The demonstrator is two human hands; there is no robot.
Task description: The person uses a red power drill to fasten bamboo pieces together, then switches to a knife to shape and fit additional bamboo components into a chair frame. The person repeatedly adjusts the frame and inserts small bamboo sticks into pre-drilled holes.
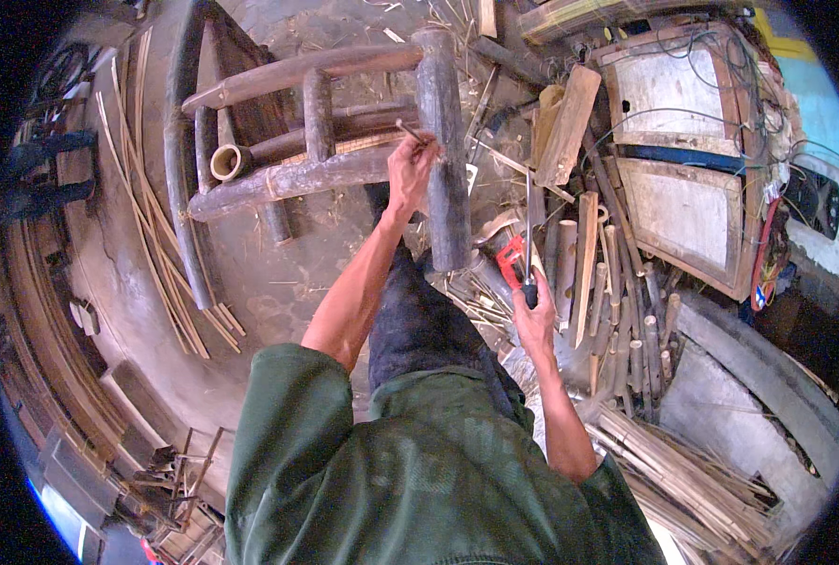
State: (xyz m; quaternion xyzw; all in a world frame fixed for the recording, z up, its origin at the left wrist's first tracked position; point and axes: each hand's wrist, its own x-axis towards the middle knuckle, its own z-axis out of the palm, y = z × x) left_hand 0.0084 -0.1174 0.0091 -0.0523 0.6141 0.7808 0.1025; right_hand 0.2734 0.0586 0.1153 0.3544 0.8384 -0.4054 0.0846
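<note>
Along the floor at the left lies one loose bundle of thin bamboo strips (148, 226), more than five, too overlapped to count exactly. Just right of it is one large brown wooden frame (287, 181), which spans the upper middle of the view. Two long rails run across its near side, an upper one (316, 73) and a lower one, with two short uprights (317, 118) between them. One round, pale, hollow end (229, 162) shows near the left upright. One thick post (445, 188) closes the frame on the right.

At that post is the left hand (412, 171), its fingertips pinching one short, thin stick (406, 128) that points up and left; whether the stick touches the wood I cannot tell. Farther right, the right hand (536, 315) is closed around the black handle of one long, slim metal tool (529, 231), held roughly upright, well apart from the left hand. Just left of that tool is one red object (511, 261); I cannot tell whether the two are joined.

Beyond the right hand stands a cluster of poles (637, 363), over ten. At the upper right is one cabinet (745, 217) with two pale panels (683, 215), one above the other.
</note>
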